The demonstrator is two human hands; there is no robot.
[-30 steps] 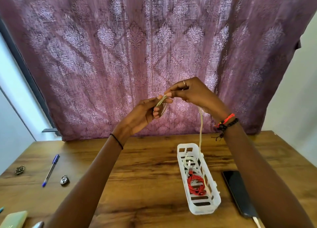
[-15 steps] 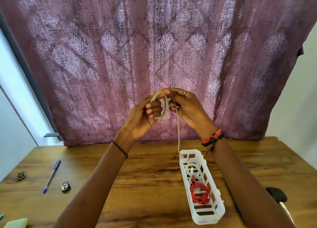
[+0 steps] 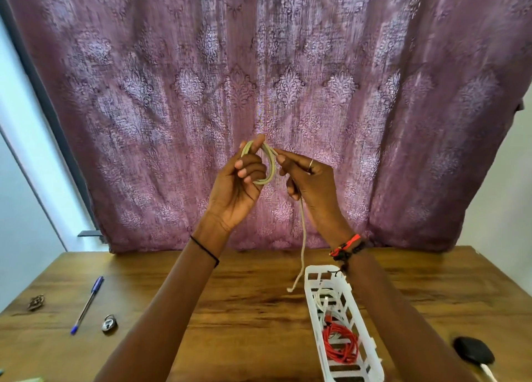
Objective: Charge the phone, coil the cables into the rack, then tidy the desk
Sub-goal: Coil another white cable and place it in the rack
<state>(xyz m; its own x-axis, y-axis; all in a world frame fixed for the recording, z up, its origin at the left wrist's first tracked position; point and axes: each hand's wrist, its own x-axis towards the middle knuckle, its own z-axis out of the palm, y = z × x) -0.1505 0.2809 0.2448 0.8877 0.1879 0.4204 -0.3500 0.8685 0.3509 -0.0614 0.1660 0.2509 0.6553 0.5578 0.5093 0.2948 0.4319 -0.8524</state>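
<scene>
Left hand (image 3: pixel 239 186), right hand (image 3: pixel 312 184) hold cable (image 3: pixel 302 237)

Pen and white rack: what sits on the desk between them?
In the head view, a small padlock lies beside the pen; then bare desk, crossed above by the left forearm, with the pale cable hanging loose near the rack.

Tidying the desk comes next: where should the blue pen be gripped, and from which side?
Take the blue pen mid-barrel from straight above, pinching across it: it lies flat on the desk, slim, with bare wood either side there. The padlock sits by its near end.
</scene>
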